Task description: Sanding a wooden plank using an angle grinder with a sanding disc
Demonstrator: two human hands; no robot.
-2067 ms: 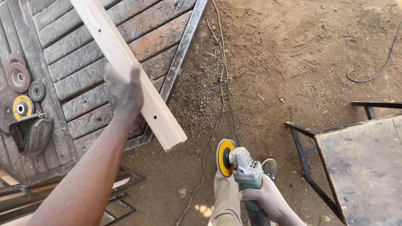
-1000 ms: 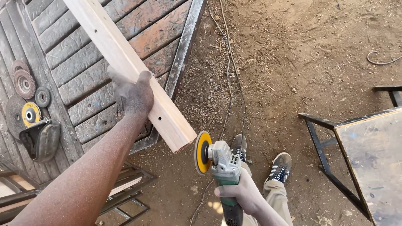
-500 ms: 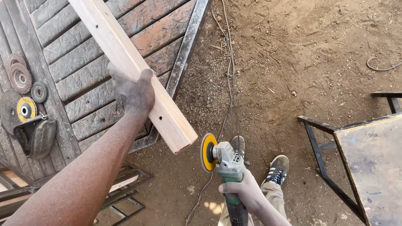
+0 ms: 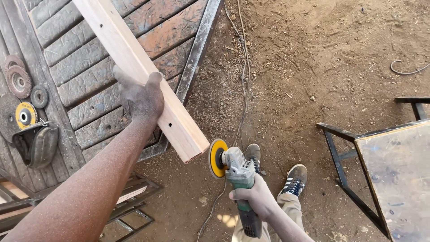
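A long pale wooden beam (image 4: 134, 67) slants from the top left down to the middle, with a small hole near its lower end. My left hand (image 4: 139, 96) grips it from underneath, dusty, a short way above that end. My right hand (image 4: 255, 197) holds a green and grey angle grinder (image 4: 239, 179) by its body. The grinder's yellow disc (image 4: 217, 157) faces the beam's cut end and sits right beside it, almost touching.
A rusty ribbed metal panel (image 4: 89, 76) lies under the beam. Grinding discs (image 4: 20, 83) and a dark pouch (image 4: 38, 143) rest at the left. A metal table (image 4: 394, 166) stands at the right. A cable (image 4: 242, 67) runs over the dirt. My shoes (image 4: 293, 179) are below.
The grinder has come up and left, so its disc now sits right at the beam's cut end. My left hand keeps its hold on the beam.
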